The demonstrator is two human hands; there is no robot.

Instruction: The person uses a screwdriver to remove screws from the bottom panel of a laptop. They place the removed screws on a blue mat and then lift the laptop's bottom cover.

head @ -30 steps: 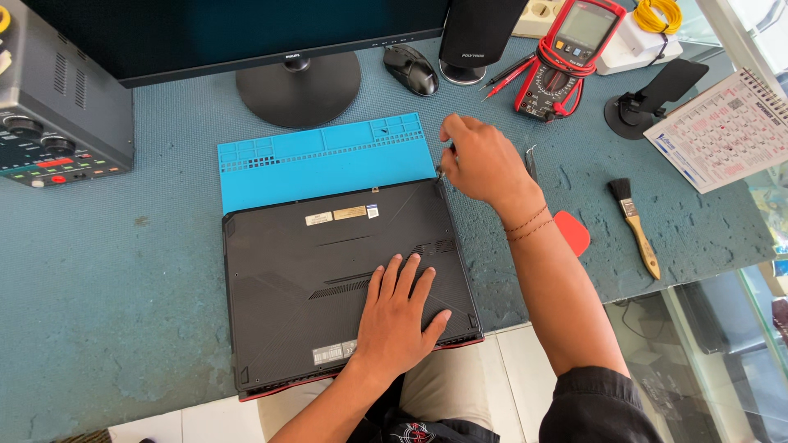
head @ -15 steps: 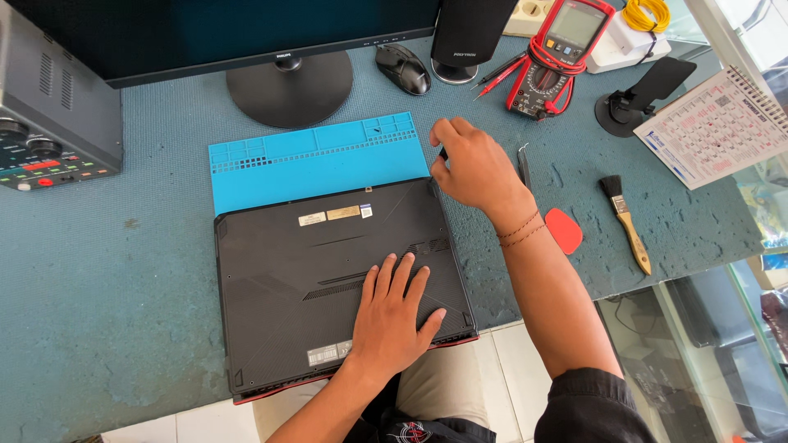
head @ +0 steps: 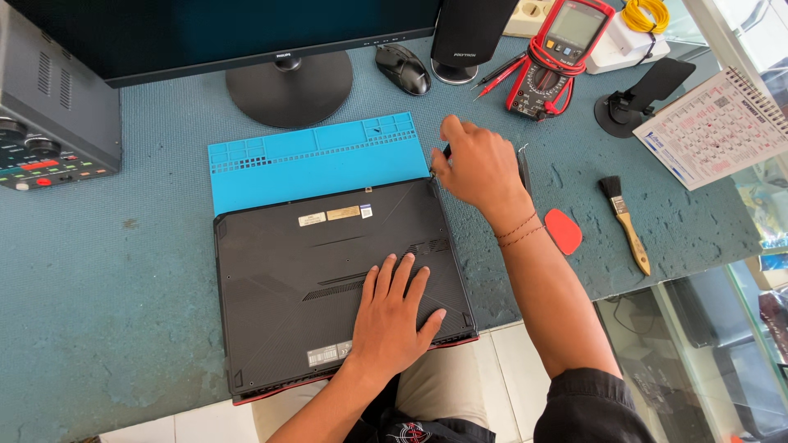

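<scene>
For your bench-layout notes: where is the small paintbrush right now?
In the head view the paintbrush lies on the teal mat at the right, just right of the red pick and below the black stand, apart from both hands.

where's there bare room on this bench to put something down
The widest free patch of teal bench top lies left of the upturned black laptop, below the grey instrument box. The blue mat is mostly bare too. It is crowded at the right: right hand, red pick, brush, multimeter, calendar.
</scene>
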